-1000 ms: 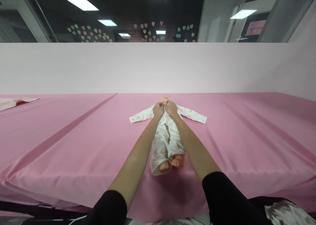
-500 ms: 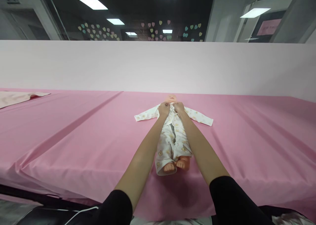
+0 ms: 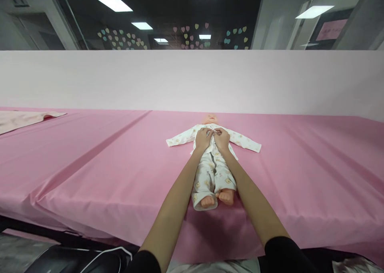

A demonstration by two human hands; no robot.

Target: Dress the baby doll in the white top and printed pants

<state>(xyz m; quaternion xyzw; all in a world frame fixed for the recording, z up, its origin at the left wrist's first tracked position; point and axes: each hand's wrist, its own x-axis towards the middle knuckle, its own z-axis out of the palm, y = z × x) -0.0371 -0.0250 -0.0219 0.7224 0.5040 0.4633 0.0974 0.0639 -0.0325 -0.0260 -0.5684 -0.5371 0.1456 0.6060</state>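
Observation:
A baby doll [image 3: 211,119] lies on its back, feet toward me, dressed in a white patterned baby jacket [image 3: 183,137] with both sleeves spread wide. White patterned trousers [image 3: 205,177] cover its legs, and both bare feet stick out at the cuffs. Over the doll's chest my left hand [image 3: 203,139] pinches the jacket's front from one side. Facing it, my right hand [image 3: 222,138] is closed on the other side of the front opening. The fingertips nearly meet, and a thin white strip, perhaps a tie, shows between them.
The doll rests on a pink-covered table [image 3: 105,173]. A pale cloth [image 3: 24,119] lies at the far left. Behind the table runs a low white wall [image 3: 192,81] with dark glass above it. A black object with a white cable [image 3: 102,254] is below the front edge.
Both hands have moved from the jacket's neckline down to the chest, toward me. The collar is now uncovered. The view has shifted slightly.

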